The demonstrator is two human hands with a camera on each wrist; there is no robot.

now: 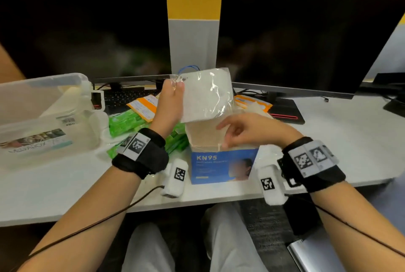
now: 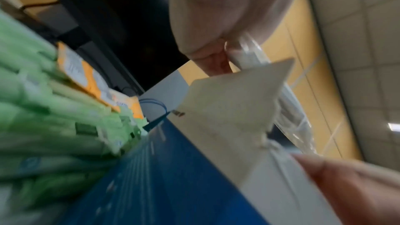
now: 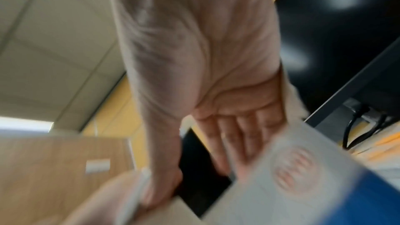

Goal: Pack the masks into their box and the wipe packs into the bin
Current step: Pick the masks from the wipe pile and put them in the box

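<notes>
one wrapped mask (image 1: 207, 94), one mask box (image 1: 221, 165), one clear bin (image 1: 43, 113), two monitors (image 1: 83, 30)

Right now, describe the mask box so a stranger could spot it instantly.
Start at the gap between the two dark monitors, then come toward the desk's near edge. The mask box stands there, open-topped, under the right hand. Unlike the green wipe packs beside it, it is blue and printed KN95.

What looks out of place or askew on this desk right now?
Nothing looks damaged or spilled. The green wipe packs lie in a loose heap on the desk, outside the clear bin. The left hand holds a wrapped mask above the open KN95 box.
</notes>
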